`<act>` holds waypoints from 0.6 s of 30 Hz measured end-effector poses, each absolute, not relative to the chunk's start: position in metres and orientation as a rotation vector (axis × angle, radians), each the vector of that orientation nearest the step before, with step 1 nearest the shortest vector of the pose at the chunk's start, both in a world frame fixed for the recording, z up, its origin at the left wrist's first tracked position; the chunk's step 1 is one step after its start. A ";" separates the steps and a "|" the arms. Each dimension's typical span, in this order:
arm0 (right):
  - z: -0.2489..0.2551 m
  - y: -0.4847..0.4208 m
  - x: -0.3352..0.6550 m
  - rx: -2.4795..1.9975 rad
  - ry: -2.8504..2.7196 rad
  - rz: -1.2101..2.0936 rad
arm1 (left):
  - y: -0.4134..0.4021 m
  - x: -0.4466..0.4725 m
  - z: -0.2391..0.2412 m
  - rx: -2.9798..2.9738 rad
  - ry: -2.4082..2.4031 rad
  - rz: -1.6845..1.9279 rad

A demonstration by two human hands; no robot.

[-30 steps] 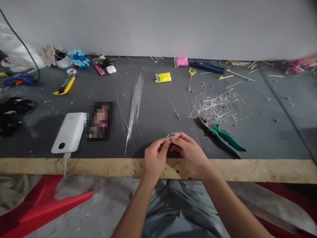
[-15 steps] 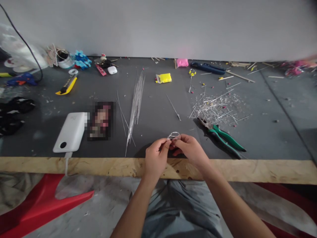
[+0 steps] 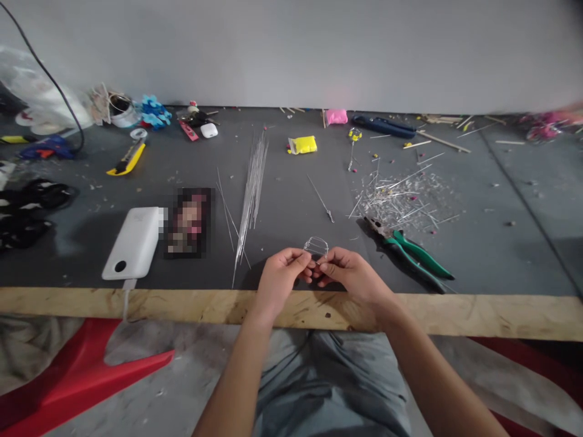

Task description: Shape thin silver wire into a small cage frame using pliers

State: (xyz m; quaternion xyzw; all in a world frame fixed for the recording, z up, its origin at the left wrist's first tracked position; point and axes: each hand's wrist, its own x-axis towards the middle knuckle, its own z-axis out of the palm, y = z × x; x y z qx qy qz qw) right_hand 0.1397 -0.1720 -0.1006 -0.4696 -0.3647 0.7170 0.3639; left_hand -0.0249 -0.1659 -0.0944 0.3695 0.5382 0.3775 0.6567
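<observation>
A small bent wire frame [image 3: 316, 244] with a rounded top stands up between my hands, near the table's front edge. My left hand [image 3: 286, 272] pinches its left side between thumb and fingers. On the other side my right hand [image 3: 348, 271] is closed on the frame's lower right part. The fingertips nearly meet and hide the bottom of the wire. Beyond them lies a single wire with a twisted end [image 3: 322, 200]. A bundle of straight wires [image 3: 253, 182] rests to the left, and pliers with green handles [image 3: 416, 255] lie to the right.
Wire offcuts [image 3: 401, 197] are scattered behind the pliers. A white power bank [image 3: 134, 243] and a blurred-out dark rectangle [image 3: 190, 221] lie left. Farther back are a yellow packet [image 3: 303, 145], a pink packet [image 3: 336, 116], a yellow cutter [image 3: 130, 159] and a yellow-topped wire piece [image 3: 354, 138].
My hands have shifted slightly apart and the wire frame now stands more upright, showing more of its arch. The view has moved slightly; the things on the table lie as before.
</observation>
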 end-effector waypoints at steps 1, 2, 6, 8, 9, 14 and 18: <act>-0.102 -0.173 0.140 -1.197 -0.948 1.841 | -0.165 -0.026 -0.093 0.824 1.195 0.838; -0.102 -0.173 0.140 -1.187 -0.956 1.836 | -0.164 -0.026 -0.092 0.813 1.175 0.825; -0.104 -0.174 0.141 -1.177 -0.964 1.813 | -0.161 -0.025 -0.091 0.788 1.137 0.826; -0.104 -0.174 0.141 -1.185 -0.959 1.806 | -0.162 -0.024 -0.094 0.782 1.145 0.860; -0.104 -0.173 0.140 -1.189 -0.957 1.805 | -0.162 -0.023 -0.095 0.778 1.153 0.879; -0.102 -0.174 0.136 -1.225 -0.928 1.768 | -0.167 -0.020 -0.099 0.762 1.182 0.959; -0.100 -0.175 0.133 -1.250 -0.901 1.750 | -0.169 -0.016 -0.098 0.763 1.182 0.992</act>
